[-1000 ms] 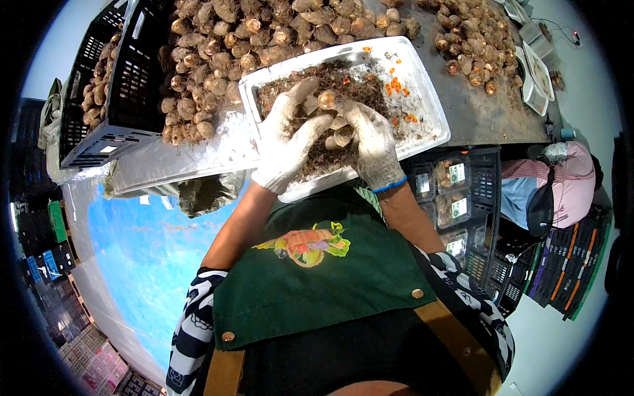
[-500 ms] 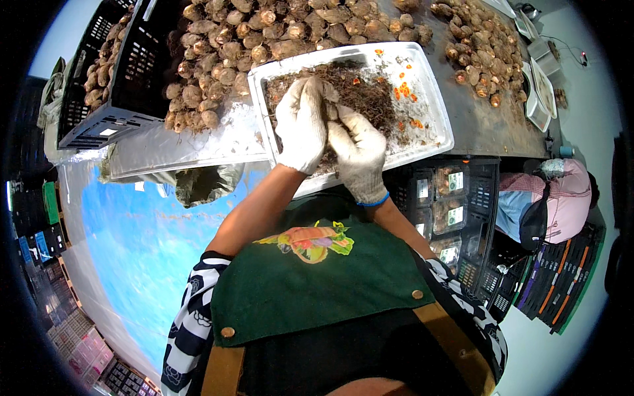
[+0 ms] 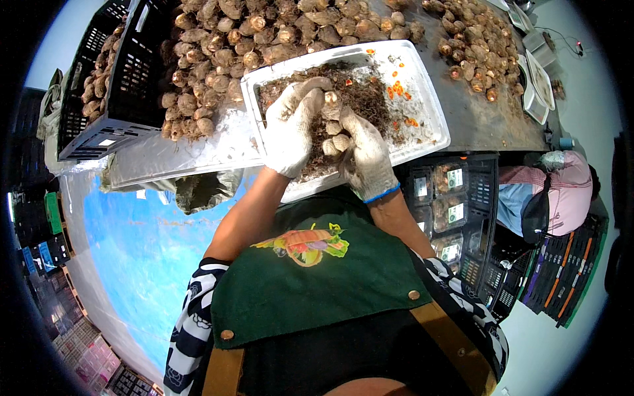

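Observation:
Both of my hands wear off-white knitted gloves and meet above a white tray (image 3: 428,129). My left hand (image 3: 288,132) is closed around a small brown taro corm (image 3: 332,109), its pale end pointing up between the hands. From the other side, my right hand (image 3: 367,157) grips the same corm with fingers curled and thumb raised. Whether a small tool sits in either hand cannot be made out. Dark fibrous husk scraps (image 3: 362,94) cover much of the tray, and orange bits (image 3: 396,90) lie scattered toward its right side.
A large heap of taro corms (image 3: 224,49) spreads behind the tray; a second pile (image 3: 479,49) lies right. Black crates (image 3: 135,79) stand at left. Below the table, a crate holds clear packs (image 3: 450,178). A person in pink (image 3: 569,191) bends at the right.
My hands have drawn slightly apart and turned, so the corm between them shows more. My left thumb has lifted. The whole view has shifted a little.

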Action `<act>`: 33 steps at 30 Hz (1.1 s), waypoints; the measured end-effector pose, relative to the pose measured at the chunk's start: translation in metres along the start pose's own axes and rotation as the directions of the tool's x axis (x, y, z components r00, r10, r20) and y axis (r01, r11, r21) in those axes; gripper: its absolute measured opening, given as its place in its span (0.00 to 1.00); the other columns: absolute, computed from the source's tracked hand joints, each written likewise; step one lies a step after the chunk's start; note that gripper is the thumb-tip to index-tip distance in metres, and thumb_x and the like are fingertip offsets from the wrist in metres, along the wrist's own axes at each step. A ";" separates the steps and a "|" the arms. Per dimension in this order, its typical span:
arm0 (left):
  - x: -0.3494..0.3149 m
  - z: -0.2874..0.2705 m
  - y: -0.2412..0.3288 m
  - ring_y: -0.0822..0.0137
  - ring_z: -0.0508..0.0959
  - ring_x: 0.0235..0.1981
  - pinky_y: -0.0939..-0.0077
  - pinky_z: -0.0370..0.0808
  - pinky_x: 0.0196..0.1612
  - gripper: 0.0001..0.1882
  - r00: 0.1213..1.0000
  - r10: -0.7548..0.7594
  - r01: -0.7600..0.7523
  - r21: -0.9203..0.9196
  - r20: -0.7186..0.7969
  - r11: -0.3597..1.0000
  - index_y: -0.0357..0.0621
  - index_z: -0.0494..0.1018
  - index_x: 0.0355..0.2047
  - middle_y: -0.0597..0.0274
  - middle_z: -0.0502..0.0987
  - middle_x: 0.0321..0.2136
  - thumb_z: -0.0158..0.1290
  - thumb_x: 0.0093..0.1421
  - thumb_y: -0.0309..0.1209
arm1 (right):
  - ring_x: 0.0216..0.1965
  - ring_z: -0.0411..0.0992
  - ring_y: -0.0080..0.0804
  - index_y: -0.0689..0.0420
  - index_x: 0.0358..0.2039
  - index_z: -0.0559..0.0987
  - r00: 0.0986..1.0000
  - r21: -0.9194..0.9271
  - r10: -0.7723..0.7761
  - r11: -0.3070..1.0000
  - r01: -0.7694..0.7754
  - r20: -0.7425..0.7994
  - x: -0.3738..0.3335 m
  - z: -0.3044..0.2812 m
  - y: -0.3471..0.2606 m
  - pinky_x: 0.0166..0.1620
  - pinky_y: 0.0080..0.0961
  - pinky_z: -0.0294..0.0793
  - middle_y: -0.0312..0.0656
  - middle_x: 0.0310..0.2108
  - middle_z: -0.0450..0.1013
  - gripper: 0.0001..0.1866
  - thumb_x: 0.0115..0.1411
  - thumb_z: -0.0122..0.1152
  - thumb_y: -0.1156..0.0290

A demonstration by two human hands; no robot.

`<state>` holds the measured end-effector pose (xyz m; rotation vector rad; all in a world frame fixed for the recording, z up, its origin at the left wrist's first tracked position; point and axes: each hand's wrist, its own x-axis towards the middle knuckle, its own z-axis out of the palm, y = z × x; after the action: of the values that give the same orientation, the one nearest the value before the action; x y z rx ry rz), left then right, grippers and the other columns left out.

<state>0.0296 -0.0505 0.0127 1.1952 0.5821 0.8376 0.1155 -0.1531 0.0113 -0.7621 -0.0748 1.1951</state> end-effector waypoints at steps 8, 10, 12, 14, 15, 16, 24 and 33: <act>0.005 -0.009 0.000 0.69 0.76 0.35 0.75 0.72 0.42 0.12 0.996 0.069 -0.080 0.273 0.050 0.959 0.38 0.75 0.45 0.61 0.78 0.32 0.51 0.62 0.28 | 0.22 0.65 0.19 0.59 0.42 0.78 1.000 0.010 0.024 1.000 -0.024 0.015 0.003 0.002 -0.008 0.29 0.22 0.69 0.32 0.25 0.70 0.13 0.65 0.56 0.62; 0.006 -0.011 0.003 0.65 0.76 0.34 0.73 0.72 0.42 0.12 0.951 0.257 -0.309 0.438 0.175 0.845 0.39 0.76 0.44 0.59 0.77 0.30 0.52 0.61 0.27 | 0.22 0.66 0.19 0.60 0.41 0.78 1.000 -0.053 0.000 0.999 0.001 0.009 0.000 0.004 -0.009 0.29 0.20 0.70 0.32 0.25 0.70 0.13 0.64 0.57 0.63; 0.009 -0.010 0.009 0.62 0.77 0.34 0.73 0.73 0.41 0.12 0.916 0.354 -0.394 0.608 0.192 0.690 0.39 0.76 0.43 0.57 0.76 0.29 0.53 0.59 0.27 | 0.22 0.67 0.19 0.61 0.40 0.79 0.998 -0.137 -0.056 0.989 0.050 -0.040 -0.002 0.004 -0.008 0.28 0.19 0.71 0.33 0.25 0.71 0.13 0.64 0.59 0.63; 0.009 -0.011 0.011 0.63 0.77 0.33 0.72 0.73 0.40 0.11 0.938 0.299 -0.336 0.675 0.176 0.657 0.39 0.76 0.42 0.57 0.77 0.30 0.52 0.60 0.27 | 0.22 0.69 0.19 0.62 0.38 0.79 0.981 -0.247 -0.149 0.962 0.115 -0.124 -0.003 0.003 -0.005 0.28 0.19 0.73 0.34 0.25 0.72 0.13 0.63 0.59 0.64; 0.009 -0.013 0.008 0.64 0.78 0.33 0.72 0.73 0.40 0.11 0.953 0.272 -0.299 0.587 0.138 0.752 0.38 0.76 0.42 0.57 0.77 0.31 0.52 0.60 0.27 | 0.22 0.70 0.20 0.63 0.38 0.79 0.974 -0.303 -0.181 0.944 0.133 -0.135 -0.002 0.004 -0.005 0.29 0.19 0.74 0.35 0.25 0.73 0.13 0.63 0.59 0.65; 0.008 -0.015 0.003 0.65 0.78 0.34 0.72 0.74 0.40 0.11 0.966 0.239 -0.259 0.488 0.104 0.833 0.38 0.76 0.43 0.57 0.78 0.32 0.53 0.60 0.27 | 0.22 0.71 0.20 0.63 0.38 0.79 0.967 -0.358 -0.213 0.922 0.150 -0.143 -0.001 0.005 -0.007 0.29 0.19 0.74 0.35 0.26 0.73 0.12 0.63 0.59 0.65; 0.007 -0.006 0.009 0.62 0.79 0.33 0.72 0.74 0.38 0.09 0.964 0.240 -0.259 0.576 0.111 0.775 0.37 0.76 0.38 0.52 0.79 0.32 0.54 0.58 0.27 | 0.24 0.73 0.20 0.66 0.40 0.78 0.929 -0.590 -0.367 0.761 0.272 -0.045 -0.002 0.003 -0.004 0.30 0.18 0.75 0.38 0.27 0.75 0.13 0.63 0.57 0.68; 0.002 -0.010 -0.016 0.71 0.75 0.32 0.76 0.72 0.38 0.12 0.993 -0.091 0.103 0.172 -0.074 0.980 0.38 0.74 0.38 0.61 0.77 0.27 0.47 0.65 0.34 | 0.24 0.73 0.21 0.65 0.40 0.78 0.958 -0.353 -0.253 0.916 0.190 -0.139 0.000 0.003 -0.002 0.29 0.19 0.76 0.39 0.28 0.75 0.13 0.63 0.59 0.67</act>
<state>0.0269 -0.0456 -0.0053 1.2917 0.7752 0.7564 0.1155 -0.1521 0.0147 -1.1311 -0.2139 0.8990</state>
